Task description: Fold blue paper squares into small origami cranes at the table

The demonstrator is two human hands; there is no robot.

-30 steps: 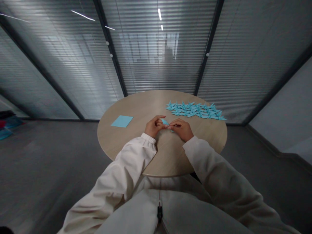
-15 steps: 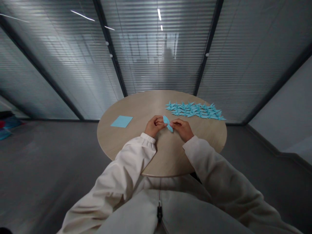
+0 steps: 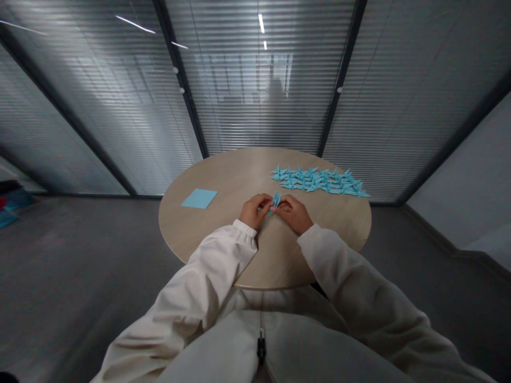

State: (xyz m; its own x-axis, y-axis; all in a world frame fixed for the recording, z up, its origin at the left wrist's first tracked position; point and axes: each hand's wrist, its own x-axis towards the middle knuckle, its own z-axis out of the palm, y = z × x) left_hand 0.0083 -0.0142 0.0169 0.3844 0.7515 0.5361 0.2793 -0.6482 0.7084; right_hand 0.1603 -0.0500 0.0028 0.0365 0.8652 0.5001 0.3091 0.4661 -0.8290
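Between my hands, over the middle of the round table, is a small folded blue paper crane (image 3: 276, 199) with pointed tips showing upward. My left hand (image 3: 254, 209) pinches it from the left side. From the right, my right hand (image 3: 294, 211) grips it with thumb and fingers, and the fingertips of both hands nearly meet. The fingers cover much of the lower paper. Beyond my right hand lie rows of blue folded paper cranes (image 3: 319, 180). To the left of my hands rests a flat square of blue paper (image 3: 199, 198).
The round wooden table (image 3: 223, 175) has its near edge close to my body. Glass panels with blinds (image 3: 259, 117) stand behind it. Some dark, red and blue items (image 3: 18, 199) are at the far left, partly blurred.
The paper between my hands has turned and now looks more compact, with several points upward instead of a long slanted shape. Both hands have shifted slightly.
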